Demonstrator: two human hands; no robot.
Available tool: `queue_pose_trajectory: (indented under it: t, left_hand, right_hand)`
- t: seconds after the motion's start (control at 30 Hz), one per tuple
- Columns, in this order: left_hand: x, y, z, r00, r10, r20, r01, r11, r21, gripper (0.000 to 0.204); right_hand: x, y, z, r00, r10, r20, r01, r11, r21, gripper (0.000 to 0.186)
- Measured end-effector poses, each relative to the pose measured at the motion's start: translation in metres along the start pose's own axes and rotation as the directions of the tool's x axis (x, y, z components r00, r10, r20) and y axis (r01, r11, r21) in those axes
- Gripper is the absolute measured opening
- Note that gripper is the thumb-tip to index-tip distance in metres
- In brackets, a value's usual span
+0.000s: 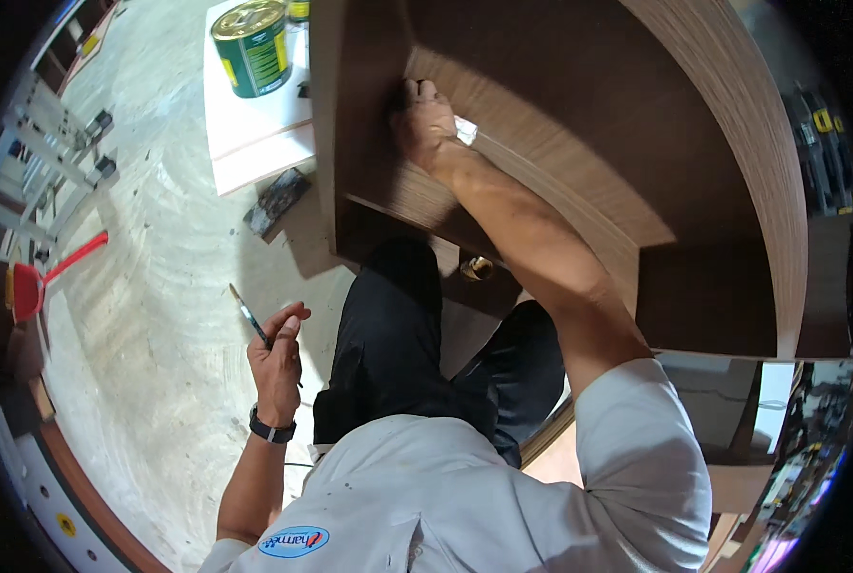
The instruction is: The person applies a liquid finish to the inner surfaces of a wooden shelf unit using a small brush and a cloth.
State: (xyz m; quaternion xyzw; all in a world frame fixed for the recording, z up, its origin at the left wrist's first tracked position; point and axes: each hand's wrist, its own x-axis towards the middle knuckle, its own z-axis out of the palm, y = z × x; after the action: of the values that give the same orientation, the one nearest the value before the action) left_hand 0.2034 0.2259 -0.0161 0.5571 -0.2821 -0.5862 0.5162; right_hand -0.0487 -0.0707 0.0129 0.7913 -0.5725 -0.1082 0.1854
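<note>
My left hand (pixel 276 374) is closed around a thin paintbrush (pixel 248 315), held out over the floor at the left. The brush's tip points up and away from me. My right hand (pixel 426 119) reaches into a brown wood-grain cabinet (pixel 532 124), its curled fingers against the inner corner by the left side panel. Just beside that wrist, a small white piece (pixel 466 130) sticks out, perhaps cloth or paper. Whatever lies inside the right fingers is hidden.
A green and yellow tin (pixel 252 53) stands on a white board (pixel 245 143) left of the cabinet. A dark block (pixel 276 202) lies on the floor nearby. Further left are a red dustpan (pixel 29 291) and a metal ladder (pixel 49 158). A small open can (pixel 477 268) sits between my knees.
</note>
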Motion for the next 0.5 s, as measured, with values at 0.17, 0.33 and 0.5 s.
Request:
queue_pose_trajectory:
  t: [0.17,0.33,0.5]
  left_hand:
    - [0.005,-0.009,-0.004,0.997,0.072,0.027,-0.074,0.994,0.082,0.030]
    - [0.005,-0.008,0.012,0.995,0.091,0.048,-0.095,0.992,0.086,0.030]
    - [0.004,-0.009,0.030,0.989,0.111,0.093,-0.123,0.983,0.136,0.032]
  right_hand:
    - [-0.050,0.031,0.003,0.999,0.012,0.050,-0.010,0.999,-0.043,0.026]
    - [-0.122,0.088,0.013,0.994,0.034,0.105,-0.031,0.999,-0.028,0.026]
    - [-0.192,0.143,0.036,0.973,0.144,0.183,-0.131,0.988,-0.080,0.027]
